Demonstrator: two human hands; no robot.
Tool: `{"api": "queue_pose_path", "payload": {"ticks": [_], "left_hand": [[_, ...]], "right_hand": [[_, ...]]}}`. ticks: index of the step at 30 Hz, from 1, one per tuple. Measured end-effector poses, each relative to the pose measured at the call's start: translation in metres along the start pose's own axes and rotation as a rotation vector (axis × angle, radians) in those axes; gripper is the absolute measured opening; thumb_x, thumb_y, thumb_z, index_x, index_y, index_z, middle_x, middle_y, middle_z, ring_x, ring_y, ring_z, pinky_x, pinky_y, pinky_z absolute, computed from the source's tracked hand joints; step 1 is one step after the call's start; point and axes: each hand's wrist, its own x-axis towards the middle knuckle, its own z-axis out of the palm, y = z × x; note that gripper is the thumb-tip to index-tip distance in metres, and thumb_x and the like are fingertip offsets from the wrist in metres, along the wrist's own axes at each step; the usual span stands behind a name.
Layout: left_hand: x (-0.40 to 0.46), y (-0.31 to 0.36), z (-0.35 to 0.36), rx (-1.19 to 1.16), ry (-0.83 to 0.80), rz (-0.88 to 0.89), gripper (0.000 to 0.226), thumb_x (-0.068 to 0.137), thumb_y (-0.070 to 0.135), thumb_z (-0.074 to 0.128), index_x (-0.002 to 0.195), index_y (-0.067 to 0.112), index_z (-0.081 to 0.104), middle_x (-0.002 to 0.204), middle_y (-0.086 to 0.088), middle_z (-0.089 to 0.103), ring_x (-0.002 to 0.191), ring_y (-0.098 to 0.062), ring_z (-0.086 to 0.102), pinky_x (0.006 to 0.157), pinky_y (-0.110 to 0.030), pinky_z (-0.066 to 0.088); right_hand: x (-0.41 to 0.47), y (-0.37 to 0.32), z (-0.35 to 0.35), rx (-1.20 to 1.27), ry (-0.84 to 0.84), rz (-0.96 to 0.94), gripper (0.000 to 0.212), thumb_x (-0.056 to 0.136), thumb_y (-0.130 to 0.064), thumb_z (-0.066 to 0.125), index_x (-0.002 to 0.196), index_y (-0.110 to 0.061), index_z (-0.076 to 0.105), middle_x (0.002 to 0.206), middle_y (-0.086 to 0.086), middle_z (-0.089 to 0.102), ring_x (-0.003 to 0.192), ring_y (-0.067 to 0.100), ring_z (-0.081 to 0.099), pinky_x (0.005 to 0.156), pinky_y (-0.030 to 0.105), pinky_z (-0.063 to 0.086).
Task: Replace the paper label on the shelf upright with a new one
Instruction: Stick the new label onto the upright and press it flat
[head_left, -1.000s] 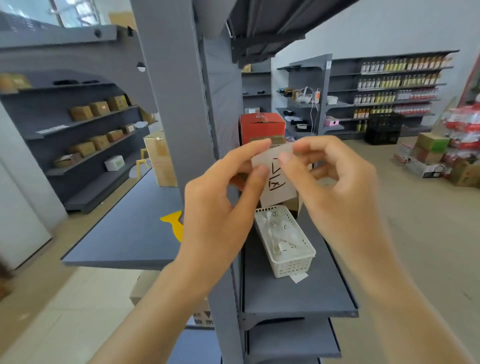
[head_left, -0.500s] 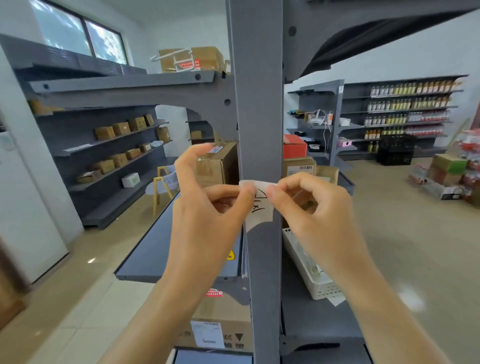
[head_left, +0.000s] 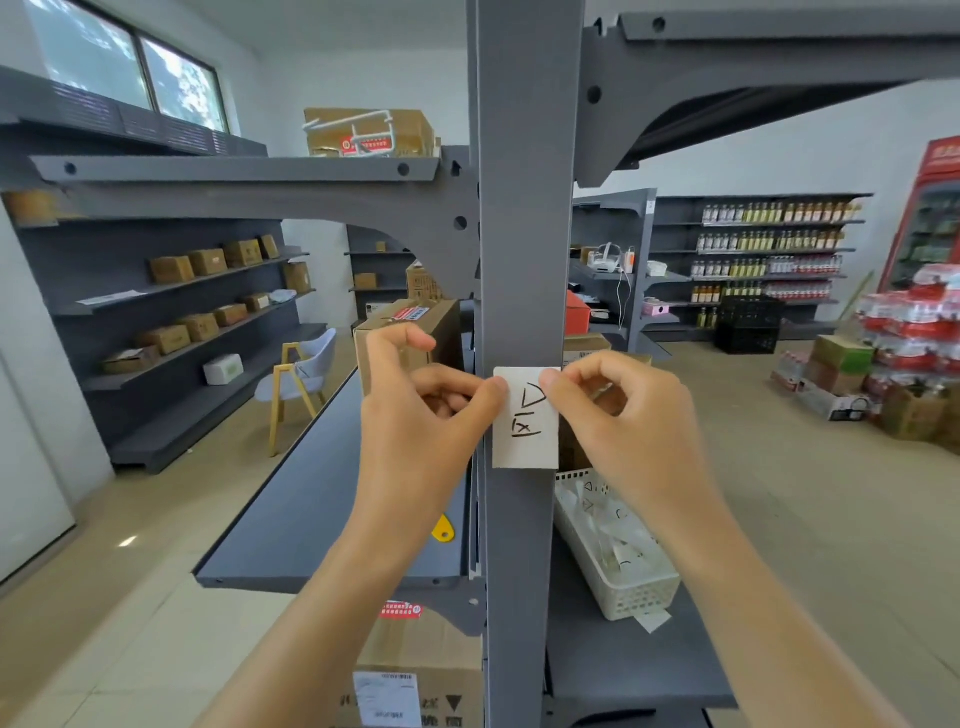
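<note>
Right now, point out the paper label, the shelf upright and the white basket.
paper label (head_left: 524, 447): head view, on its lower blank part.
shelf upright (head_left: 524, 234): head view, on its bare front face above the label.
white basket (head_left: 641, 597): head view, on its perforated near wall.

The white paper label (head_left: 525, 418) I hold on the grey metal upright (head_left: 522, 260) bears handwritten black marks: a triangle, a bar, an x.

White basket (head_left: 623, 561) sits on the grey shelf (head_left: 634, 665), paper slips inside. Left of the basket, a cardboard box (head_left: 410, 332); far behind the basket, bottle racks (head_left: 769, 249) and a black crate (head_left: 748, 325).
</note>
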Motion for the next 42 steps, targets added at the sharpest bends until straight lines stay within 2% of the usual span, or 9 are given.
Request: {"api": "queue_pose_path", "payload": {"ticks": [3,8,19,22,25,29,33,37,42], "left_hand": [[0.003,-0.003,0.001,0.035,0.017,0.027,0.048,0.083,0.017,0.078,0.096,0.030,0.033,0.077,0.001,0.079,0.069,-0.017,0.066,0.064,-0.023,0.053],[0.004,-0.007,0.001,0.052,0.050,0.063,0.049,0.082,0.019,0.079,0.090,0.030,0.032,0.074,0.002,0.079,0.076,-0.025,0.072,0.069,-0.034,0.058],[0.011,-0.009,0.003,0.157,0.058,0.104,0.049,0.081,0.022,0.079,0.086,0.031,0.032,0.069,0.008,0.076,0.070,-0.003,0.073,0.053,-0.015,0.049],[0.015,-0.011,0.003,0.212,0.055,0.128,0.047,0.078,0.024,0.080,0.092,0.031,0.036,0.069,0.011,0.073,0.061,-0.003,0.067,0.056,-0.014,0.049],[0.018,-0.015,0.001,0.215,0.041,0.157,0.049,0.078,0.024,0.080,0.108,0.025,0.041,0.063,0.001,0.068,0.055,-0.004,0.060,0.059,-0.015,0.050],[0.028,-0.016,-0.003,0.135,-0.067,0.191,0.050,0.084,0.027,0.078,0.122,0.023,0.046,0.082,-0.002,0.066,0.075,-0.016,0.065,0.070,-0.025,0.055],[0.040,-0.017,-0.006,0.185,-0.170,0.263,0.045,0.084,0.028,0.078,0.114,0.023,0.046,0.081,0.002,0.064,0.075,-0.012,0.065,0.069,-0.018,0.055],[0.042,-0.024,-0.009,0.192,-0.218,0.331,0.038,0.085,0.025,0.077,0.103,0.028,0.044,0.080,0.001,0.066,0.074,-0.014,0.066,0.066,-0.021,0.055],[0.024,-0.048,-0.007,0.151,-0.230,0.297,0.048,0.080,0.024,0.082,0.096,0.034,0.038,0.077,0.002,0.064,0.069,-0.020,0.064,0.066,-0.035,0.057]], "right_hand": [[0.001,0.004,0.003,-0.020,0.018,0.007,0.019,0.091,-0.036,0.070,0.077,-0.025,0.074,0.071,-0.010,0.073,0.069,0.004,0.065,0.060,0.013,0.048],[0.004,0.005,0.007,-0.035,0.023,0.009,0.019,0.091,-0.039,0.070,0.080,-0.023,0.075,0.073,-0.011,0.074,0.072,0.002,0.066,0.060,0.016,0.051],[0.004,0.003,0.009,-0.099,0.093,-0.010,0.020,0.088,-0.043,0.071,0.076,-0.028,0.074,0.068,-0.012,0.072,0.064,0.003,0.066,0.061,0.024,0.055],[0.005,0.002,0.010,-0.086,0.127,-0.022,0.019,0.085,-0.042,0.075,0.082,-0.026,0.065,0.067,-0.011,0.066,0.058,0.004,0.058,0.058,0.024,0.051],[0.007,0.002,0.008,-0.072,0.152,-0.047,0.035,0.082,-0.040,0.078,0.094,-0.025,0.050,0.072,-0.005,0.060,0.056,0.007,0.052,0.056,0.025,0.049],[0.010,-0.002,0.008,-0.051,0.082,-0.087,0.044,0.079,-0.046,0.081,0.102,-0.026,0.049,0.083,-0.007,0.063,0.060,0.007,0.057,0.058,0.018,0.049],[0.018,-0.001,0.006,-0.059,0.035,-0.097,0.043,0.079,-0.048,0.081,0.099,-0.027,0.049,0.082,-0.009,0.066,0.057,0.001,0.055,0.059,0.013,0.044],[0.020,0.005,0.002,-0.059,0.015,-0.098,0.038,0.082,-0.045,0.079,0.093,-0.030,0.046,0.079,-0.010,0.065,0.071,0.006,0.065,0.063,0.024,0.055],[0.002,0.027,0.007,-0.029,-0.058,-0.060,0.041,0.081,-0.047,0.079,0.083,-0.032,0.041,0.071,-0.002,0.065,0.058,0.009,0.055,0.062,0.037,0.055]]}}
